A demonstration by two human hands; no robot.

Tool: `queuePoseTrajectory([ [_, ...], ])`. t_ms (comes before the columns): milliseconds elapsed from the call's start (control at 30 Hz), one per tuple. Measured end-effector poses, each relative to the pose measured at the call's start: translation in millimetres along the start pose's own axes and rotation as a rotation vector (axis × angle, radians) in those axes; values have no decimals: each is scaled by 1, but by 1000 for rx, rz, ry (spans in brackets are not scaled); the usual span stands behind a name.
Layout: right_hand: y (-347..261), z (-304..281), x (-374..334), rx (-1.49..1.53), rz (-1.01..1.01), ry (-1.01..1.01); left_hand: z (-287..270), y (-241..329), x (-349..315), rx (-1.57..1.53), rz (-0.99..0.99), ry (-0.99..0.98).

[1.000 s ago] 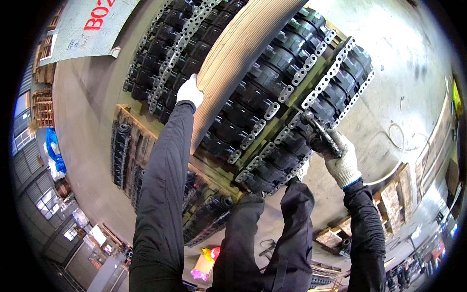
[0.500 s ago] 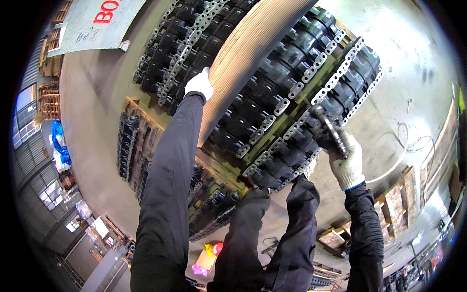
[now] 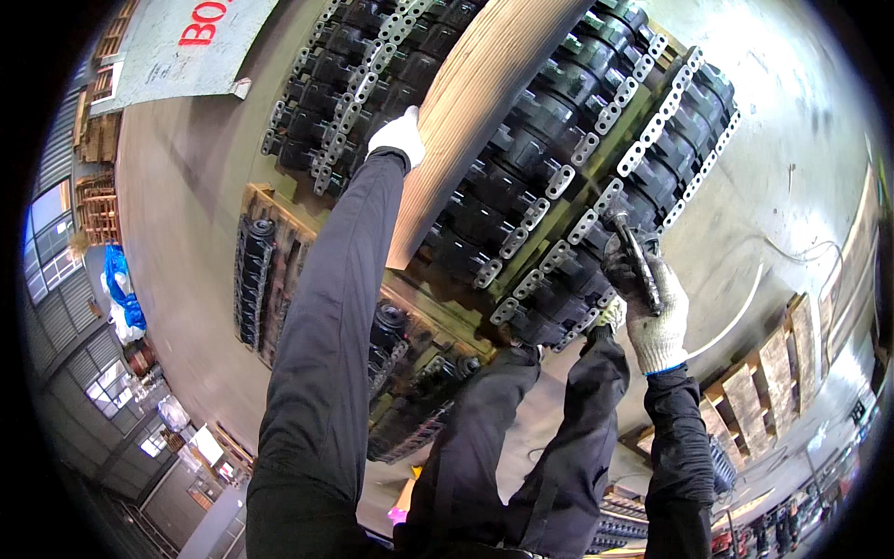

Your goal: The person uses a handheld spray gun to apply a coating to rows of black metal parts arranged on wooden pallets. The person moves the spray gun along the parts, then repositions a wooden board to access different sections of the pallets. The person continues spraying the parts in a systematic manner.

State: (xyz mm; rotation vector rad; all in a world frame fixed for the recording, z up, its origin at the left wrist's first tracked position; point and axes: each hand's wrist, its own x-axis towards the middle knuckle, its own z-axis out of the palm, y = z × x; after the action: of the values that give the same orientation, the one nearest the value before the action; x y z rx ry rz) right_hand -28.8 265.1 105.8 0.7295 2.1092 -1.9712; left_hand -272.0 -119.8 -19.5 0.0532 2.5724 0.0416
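A long pale wooden plank [image 3: 484, 102] lies across rows of black cast parts with silver metal links [image 3: 549, 186] stacked on a pallet. My left hand [image 3: 399, 138], in a white glove, grips the plank's left edge with the arm stretched out. My right hand [image 3: 647, 298], in a grey knit glove, is closed around a dark metal tool [image 3: 635, 259] whose tip rests against the silver links at the stack's right side. My dark trouser legs [image 3: 521, 438] stand against the stack's near edge.
A second pallet of black parts [image 3: 261, 279] sits lower left, with more beneath the stack [image 3: 410, 391]. A grey sheet with red lettering [image 3: 186, 47] lies on the concrete floor at upper left. Wooden pallets [image 3: 764, 382] stand at right, a blue bundle [image 3: 119, 289] far left.
The view has shifted slightly; my left hand stays on the plank's edge, and my right hand with the tool has moved a little lower along the right row of links.
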Motion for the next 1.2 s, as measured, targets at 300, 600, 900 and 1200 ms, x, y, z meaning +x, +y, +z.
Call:
queuePoseTrajectory([
  [300,3,21,-36,-610,-282,-201,-6,-2,1,47,31,-3],
  [600,2,29,-62,-763,-306,-443,-17,1,3,161,52,-124],
  [900,2,32,-71,-758,-234,-364,-21,-2,9,236,105,-118],
  [1200,15,41,-94,-737,-286,-493,-26,8,0,244,116,-109],
])
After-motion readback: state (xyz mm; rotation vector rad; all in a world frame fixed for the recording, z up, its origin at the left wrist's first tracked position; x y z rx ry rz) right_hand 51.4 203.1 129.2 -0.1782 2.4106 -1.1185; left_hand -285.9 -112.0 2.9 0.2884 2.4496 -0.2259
